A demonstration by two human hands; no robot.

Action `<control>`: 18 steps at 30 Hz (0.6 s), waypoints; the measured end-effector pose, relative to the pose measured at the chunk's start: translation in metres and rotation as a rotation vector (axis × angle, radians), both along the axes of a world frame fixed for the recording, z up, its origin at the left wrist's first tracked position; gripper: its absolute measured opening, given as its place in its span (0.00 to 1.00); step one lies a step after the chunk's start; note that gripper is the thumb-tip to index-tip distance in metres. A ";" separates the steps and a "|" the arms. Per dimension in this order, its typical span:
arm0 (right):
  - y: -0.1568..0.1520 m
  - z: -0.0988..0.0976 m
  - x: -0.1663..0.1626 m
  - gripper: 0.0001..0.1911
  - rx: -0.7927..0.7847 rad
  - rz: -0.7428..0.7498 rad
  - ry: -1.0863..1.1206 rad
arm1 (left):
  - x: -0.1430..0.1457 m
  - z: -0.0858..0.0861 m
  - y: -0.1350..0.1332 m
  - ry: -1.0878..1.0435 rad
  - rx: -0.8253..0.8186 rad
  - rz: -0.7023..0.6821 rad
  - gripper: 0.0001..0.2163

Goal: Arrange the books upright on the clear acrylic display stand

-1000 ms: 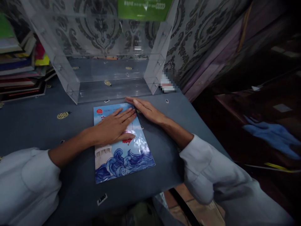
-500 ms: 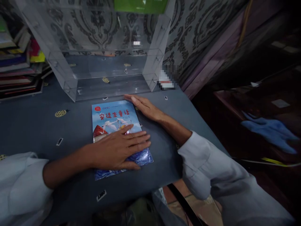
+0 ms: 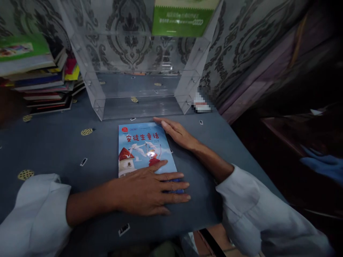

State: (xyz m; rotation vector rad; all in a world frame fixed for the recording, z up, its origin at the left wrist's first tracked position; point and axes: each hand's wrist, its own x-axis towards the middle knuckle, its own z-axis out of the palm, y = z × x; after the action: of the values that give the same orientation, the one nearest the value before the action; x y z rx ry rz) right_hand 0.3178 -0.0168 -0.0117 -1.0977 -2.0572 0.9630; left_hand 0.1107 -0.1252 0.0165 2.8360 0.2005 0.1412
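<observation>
A blue picture-covered book lies face up on the dark table, with red Chinese characters, white birds and a red-roofed tower on its cover. Across its lower part rests my left hand, palm down with fingers spread, hiding the bottom of the cover. My right hand stands on edge at the book's upper right side, fingers stretched out and touching or nearly touching that edge. Neither hand grips anything.
Behind the book stands a clear acrylic display rack holding a green book on an upper tier. A stack of books is at the left. Patterned curtain hangs behind. The table's right edge drops to a dark area with a blue cloth.
My view has shifted, showing more of the rack and book stack. My left hand has slid down the book toward its lower edge, uncovering the tower. My right hand stays beside the book.
</observation>
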 end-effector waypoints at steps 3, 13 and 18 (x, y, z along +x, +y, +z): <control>-0.001 -0.001 -0.001 0.33 0.026 -0.007 -0.022 | 0.000 0.000 0.000 -0.008 0.026 0.001 0.22; -0.012 -0.008 -0.006 0.27 0.234 0.059 -0.216 | -0.010 -0.015 0.002 -0.071 0.139 0.233 0.25; -0.013 -0.010 -0.011 0.28 0.340 0.059 -0.394 | -0.061 -0.020 0.039 -0.010 0.139 0.670 0.21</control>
State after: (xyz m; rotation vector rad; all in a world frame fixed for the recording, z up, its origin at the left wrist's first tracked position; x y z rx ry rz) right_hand 0.3069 -0.0302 -0.0219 -1.1087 -2.4652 0.4154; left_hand 0.0500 -0.0864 -0.0034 2.7781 1.1690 0.3155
